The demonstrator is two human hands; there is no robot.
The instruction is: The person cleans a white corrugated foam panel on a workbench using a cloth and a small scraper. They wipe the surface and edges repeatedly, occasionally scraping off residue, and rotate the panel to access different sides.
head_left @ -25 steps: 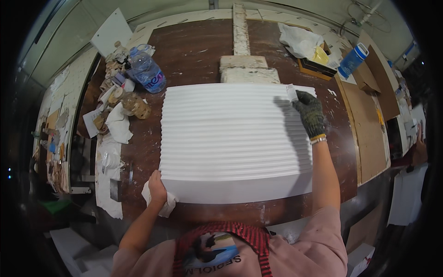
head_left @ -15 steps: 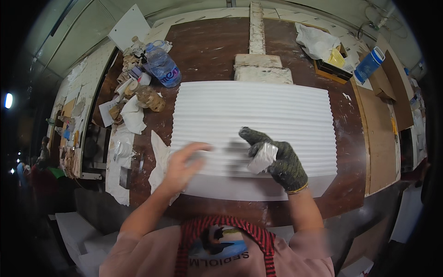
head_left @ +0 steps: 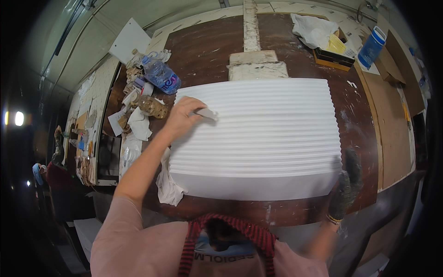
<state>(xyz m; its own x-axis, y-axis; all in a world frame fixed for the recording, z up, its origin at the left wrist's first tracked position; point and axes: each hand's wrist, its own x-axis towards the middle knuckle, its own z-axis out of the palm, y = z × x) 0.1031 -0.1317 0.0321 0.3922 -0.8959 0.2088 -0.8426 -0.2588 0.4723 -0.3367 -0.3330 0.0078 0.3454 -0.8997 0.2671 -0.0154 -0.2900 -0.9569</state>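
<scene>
A white panel [head_left: 258, 138] with wavy ridges and a smooth strip along its near side lies flat on the brown table. My bare left hand [head_left: 183, 117] is over its left part, fingers pinched on a small flat grey piece [head_left: 207, 113] that touches or nearly touches the ridges. Whether it is a scraper or folded abrasive I cannot tell. My right hand [head_left: 346, 184], in a dark knitted glove, is at the panel's right edge, somewhat blurred. Its fingers stretch out and I see nothing in them.
Left of the panel lie a water bottle [head_left: 160, 76], a brown-stained bottle [head_left: 153, 107], rags and a white cloth [head_left: 170, 183]. Beyond it stand whitish blocks [head_left: 257, 69]. A box [head_left: 332, 59] and a blue bottle [head_left: 372, 48] stand at the far right.
My left hand has moved forward over the panel and now holds the small grey piece. My gloved right hand, which held a shiny silvery piece over the panel, has swung to its right edge.
</scene>
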